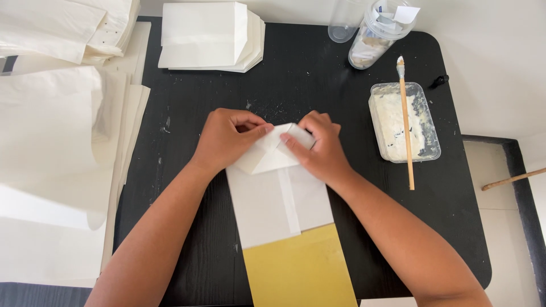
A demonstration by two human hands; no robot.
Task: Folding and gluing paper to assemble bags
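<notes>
Head view: hands [273, 145] on white paper bag [278, 193]

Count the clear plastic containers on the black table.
3: an empty cup at the far edge, cut off by the frame; a jar with paper scraps beside it; a rectangular tub of white paste under the brush, right of the right hand.
</notes>
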